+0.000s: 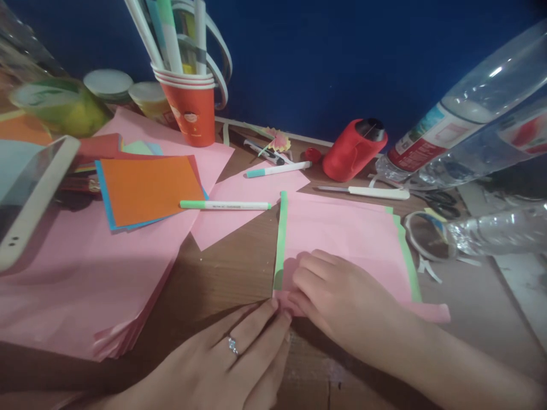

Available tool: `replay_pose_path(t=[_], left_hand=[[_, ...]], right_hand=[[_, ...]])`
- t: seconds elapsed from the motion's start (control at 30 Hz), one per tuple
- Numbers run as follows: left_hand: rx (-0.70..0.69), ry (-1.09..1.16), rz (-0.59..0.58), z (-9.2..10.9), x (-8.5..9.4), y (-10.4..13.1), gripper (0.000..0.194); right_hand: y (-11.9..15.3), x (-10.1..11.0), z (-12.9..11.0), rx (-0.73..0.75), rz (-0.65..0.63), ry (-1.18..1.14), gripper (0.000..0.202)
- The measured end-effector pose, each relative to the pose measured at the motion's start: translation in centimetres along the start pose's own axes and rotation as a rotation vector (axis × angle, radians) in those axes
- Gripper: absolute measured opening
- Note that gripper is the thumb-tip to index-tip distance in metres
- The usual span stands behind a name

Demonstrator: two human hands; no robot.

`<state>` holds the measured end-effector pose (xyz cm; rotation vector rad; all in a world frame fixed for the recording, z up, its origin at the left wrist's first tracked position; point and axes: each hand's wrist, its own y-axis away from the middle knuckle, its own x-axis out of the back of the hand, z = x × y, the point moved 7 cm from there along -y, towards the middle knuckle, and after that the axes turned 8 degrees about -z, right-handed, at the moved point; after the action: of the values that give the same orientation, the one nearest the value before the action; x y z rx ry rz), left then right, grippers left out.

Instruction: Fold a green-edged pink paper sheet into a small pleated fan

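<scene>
At right on the brown wooden worktop [228,265], the flat pink paper sheet [342,230] with light-green side strips [281,242] probably is light and creases easily, best held at its near edge, where the straight-fingered left hand [226,359] and curled right hand [342,290] touch; whether they pinch, I cannot tell.

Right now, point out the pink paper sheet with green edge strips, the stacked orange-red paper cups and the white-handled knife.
Pink paper sheet with green edge strips [342,230]: head view, its bare pink area.
Stacked orange-red paper cups [191,111]: head view, outermost cup's wall.
White-handled knife [378,193]: head view, the handle.
</scene>
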<state>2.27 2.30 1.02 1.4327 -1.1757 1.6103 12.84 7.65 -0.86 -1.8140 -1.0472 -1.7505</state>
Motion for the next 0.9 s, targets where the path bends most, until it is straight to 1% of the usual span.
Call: replay_pose_path(t=[0.43,0.6,0.9], left_hand=[[-0.021,-0.008,-0.02,0.05,-0.12,-0.01,0.036],[-0.008,0.006,-0.021,-0.16,-0.14,-0.13,0.035],[0.012,0.009,0.01,0.04,-0.08,-0.21,0.03]], right_hand=[[-0.14,-0.18,0.0,-0.005,0.009,-0.023,0.013],[-0.08,-0.11,0.22,-0.019,0.029,-0.034,0.013],[-0.18,0.19,0.12,-0.022,0.038,-0.033,0.014]])
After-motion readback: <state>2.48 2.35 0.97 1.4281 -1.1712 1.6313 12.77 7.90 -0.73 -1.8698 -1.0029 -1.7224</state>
